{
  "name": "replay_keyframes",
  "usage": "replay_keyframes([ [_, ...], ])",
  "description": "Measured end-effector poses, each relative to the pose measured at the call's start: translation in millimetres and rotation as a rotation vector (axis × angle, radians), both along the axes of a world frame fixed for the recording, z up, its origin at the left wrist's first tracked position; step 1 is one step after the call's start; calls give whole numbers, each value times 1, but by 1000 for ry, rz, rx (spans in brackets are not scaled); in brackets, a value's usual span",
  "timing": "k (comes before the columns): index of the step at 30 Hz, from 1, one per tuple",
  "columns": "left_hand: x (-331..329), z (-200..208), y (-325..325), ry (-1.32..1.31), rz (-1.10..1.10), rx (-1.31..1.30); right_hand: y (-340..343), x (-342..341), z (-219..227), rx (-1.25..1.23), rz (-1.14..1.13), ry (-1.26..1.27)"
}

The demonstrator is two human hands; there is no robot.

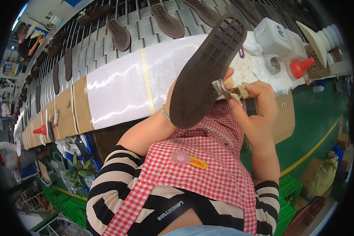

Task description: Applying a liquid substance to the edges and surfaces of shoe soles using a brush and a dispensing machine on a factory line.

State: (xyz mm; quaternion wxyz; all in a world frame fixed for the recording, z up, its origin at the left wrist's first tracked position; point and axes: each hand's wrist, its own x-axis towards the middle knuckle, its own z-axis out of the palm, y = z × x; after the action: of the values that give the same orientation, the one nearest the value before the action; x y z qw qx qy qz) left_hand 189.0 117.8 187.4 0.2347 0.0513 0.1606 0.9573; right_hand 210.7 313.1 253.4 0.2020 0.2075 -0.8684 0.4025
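In the head view, a sole (pixel 206 74) is held up over the surface's (pixel 118 90) near edge by the left hand (pixel 169 94), mostly hidden behind it. A pale piece (pixel 224 91) is pinched in the right hand (pixel 259 104); contact with the sole cannot be told. From that hand, the sole lies toward 10 o'clock. Its long axis runs 7 to 1, gridded end pointed toward 1.

We're in a shoemaking workshop: brown soles (pixel 167 21) lie spaced along a slatted metal conveyor (pixel 141 31) across the far side. Over to the right, a yellow line (pixel 303 158) runs along the green floor (pixel 316 110), with green plastic crates (pixel 289 189) nearer.
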Motion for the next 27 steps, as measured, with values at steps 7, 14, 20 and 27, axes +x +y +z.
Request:
replay_keyframes([
  [7, -3, -2, 1, 508, 141, -790, 3, -3, -4, -7, 5, 12],
  [14, 5, 4, 4, 649, 262, -1023, 3, -4, -1, -104, 48, -19],
  [20, 4, -13, 14, 732, 527, -1317, 7, -12, 9, -48, -43, 82],
  [27, -6, -2, 12, 1107, 714, -1595, 9, -27, 22, 62, -32, 131],
])
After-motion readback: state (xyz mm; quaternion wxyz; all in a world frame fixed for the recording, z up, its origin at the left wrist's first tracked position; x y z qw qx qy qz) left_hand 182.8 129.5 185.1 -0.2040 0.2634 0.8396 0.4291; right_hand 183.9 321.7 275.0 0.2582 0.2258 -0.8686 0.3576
